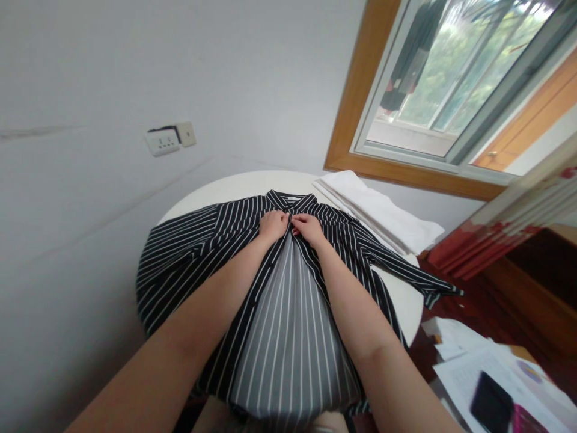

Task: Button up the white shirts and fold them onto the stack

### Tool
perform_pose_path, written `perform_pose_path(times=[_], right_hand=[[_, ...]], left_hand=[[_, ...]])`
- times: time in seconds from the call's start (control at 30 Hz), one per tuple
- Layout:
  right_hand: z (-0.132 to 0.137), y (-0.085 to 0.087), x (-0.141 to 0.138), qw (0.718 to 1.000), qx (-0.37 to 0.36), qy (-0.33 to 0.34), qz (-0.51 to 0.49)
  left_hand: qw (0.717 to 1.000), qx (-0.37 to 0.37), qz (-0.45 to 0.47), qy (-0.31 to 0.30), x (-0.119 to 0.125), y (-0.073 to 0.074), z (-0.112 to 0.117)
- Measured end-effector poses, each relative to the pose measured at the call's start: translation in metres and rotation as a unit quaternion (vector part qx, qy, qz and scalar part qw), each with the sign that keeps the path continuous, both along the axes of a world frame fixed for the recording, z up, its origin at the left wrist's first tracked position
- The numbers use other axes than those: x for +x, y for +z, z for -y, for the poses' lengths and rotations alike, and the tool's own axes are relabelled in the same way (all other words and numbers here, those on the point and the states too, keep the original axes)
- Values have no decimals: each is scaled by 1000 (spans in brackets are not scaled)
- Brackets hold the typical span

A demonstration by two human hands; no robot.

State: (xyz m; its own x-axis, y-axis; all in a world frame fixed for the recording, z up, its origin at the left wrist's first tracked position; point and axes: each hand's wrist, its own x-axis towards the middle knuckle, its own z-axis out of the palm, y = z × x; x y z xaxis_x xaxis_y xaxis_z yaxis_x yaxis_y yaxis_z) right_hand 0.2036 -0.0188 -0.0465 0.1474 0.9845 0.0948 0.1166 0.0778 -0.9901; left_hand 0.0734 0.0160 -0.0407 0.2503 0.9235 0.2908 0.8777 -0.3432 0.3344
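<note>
A black shirt with white stripes (342, 252) lies front side up, collar away from me, its sleeves spread to both sides. Below the chest its front hangs apart, showing the grey striped inside of the back. Just under the collar, my left hand (274, 225) and my right hand (307, 227) meet at the front edges. Both hands pinch the shirt there with fingers closed. Any button between the fingertips is too small to make out.
The shirt rests on a round white table (211, 189). Folded white cloth (378, 207) lies at its back right edge. Papers (487, 367) and a dark phone (491, 400) are at lower right. A wall socket (163, 142), window and red-white curtain (478, 240) stand beyond.
</note>
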Motion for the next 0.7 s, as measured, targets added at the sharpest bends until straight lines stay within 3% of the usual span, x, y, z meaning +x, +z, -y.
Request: perform_pose_path(times=[0.17,0.3,0.7], right_hand=[[5,10,2,997,-36,40,-58],[4,13,0,997,-44,30,-60],[-5,-1,-3,996,22,-27,86]], left_hand=[[1000,-1,6,-3,0,0,0],[1000,-6,2,-6,-1,1,1],[999,-32,24,-20,-2,-2,-8]])
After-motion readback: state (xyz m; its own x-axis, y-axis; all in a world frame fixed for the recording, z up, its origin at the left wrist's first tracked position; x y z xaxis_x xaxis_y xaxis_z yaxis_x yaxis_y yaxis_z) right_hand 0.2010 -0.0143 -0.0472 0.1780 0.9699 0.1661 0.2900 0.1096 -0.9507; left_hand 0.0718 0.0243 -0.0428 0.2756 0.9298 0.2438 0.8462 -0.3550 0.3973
